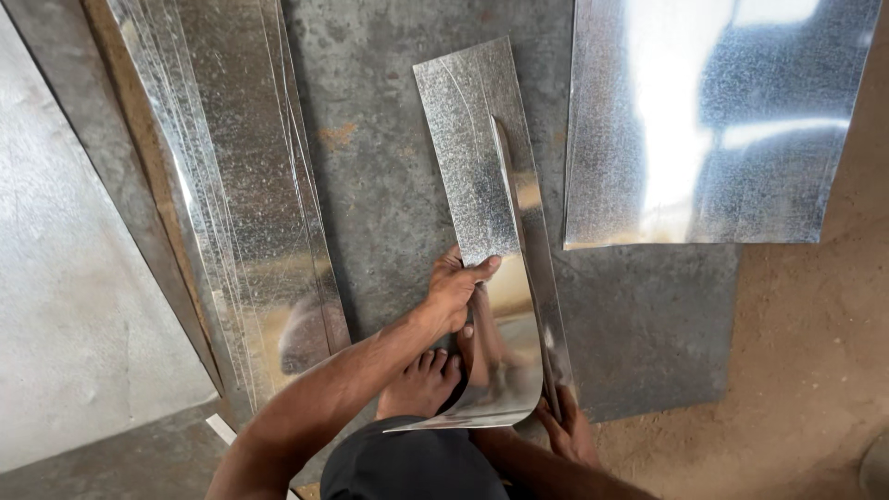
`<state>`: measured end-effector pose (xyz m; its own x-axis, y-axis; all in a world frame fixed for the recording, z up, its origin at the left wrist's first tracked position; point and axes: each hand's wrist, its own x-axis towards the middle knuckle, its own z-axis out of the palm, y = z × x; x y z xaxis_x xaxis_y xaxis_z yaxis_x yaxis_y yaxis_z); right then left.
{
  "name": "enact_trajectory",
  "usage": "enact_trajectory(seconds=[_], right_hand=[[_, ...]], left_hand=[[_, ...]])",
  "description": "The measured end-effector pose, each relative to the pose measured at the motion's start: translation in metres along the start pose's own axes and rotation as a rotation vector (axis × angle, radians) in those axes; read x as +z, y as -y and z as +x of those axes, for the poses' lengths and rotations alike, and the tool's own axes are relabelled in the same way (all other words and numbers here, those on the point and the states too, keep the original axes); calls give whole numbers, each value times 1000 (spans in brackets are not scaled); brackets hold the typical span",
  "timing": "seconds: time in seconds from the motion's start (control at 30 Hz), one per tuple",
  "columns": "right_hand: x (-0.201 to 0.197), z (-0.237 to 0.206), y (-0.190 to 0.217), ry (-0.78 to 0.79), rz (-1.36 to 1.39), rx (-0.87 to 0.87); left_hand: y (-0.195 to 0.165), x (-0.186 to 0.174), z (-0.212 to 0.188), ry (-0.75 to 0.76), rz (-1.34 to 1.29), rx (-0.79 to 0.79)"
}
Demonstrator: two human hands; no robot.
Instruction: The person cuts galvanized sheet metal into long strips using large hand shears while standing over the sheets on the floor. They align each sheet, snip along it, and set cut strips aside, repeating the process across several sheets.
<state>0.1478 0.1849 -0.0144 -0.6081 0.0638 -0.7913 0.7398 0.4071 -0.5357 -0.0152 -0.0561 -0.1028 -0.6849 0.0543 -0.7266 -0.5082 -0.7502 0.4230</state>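
The left hand (456,289) is clamping its grip on the curled metal strip (482,176), whose long axis is running away from the person, while the right hand (567,428) is pinching the near edge.

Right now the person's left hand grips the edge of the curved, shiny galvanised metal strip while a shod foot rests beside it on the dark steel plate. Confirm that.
Not quite: the foot is bare, not shod; the head view shows its toes. The rest holds: the left hand grips the edge of the curved, shiny galvanised metal strip, and the foot rests beside it on the dark steel plate.
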Motion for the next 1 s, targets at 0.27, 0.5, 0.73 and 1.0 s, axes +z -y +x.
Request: enact_trajectory(seconds=[0.27,0.5,0.73,1.0], right_hand=[[-1,9,-14,-105,-239,-8],[-2,35,-41,-305,-534,-289],[-10,18,-47,-70,-263,-85],[-4,20,-47,-31,-143,71]], left_hand=[[9,-13,14,40,3,-19],[16,-11,20,57,-23,-32],[15,-12,6,27,14,-94],[40,-23,-32,88,37,-86]])
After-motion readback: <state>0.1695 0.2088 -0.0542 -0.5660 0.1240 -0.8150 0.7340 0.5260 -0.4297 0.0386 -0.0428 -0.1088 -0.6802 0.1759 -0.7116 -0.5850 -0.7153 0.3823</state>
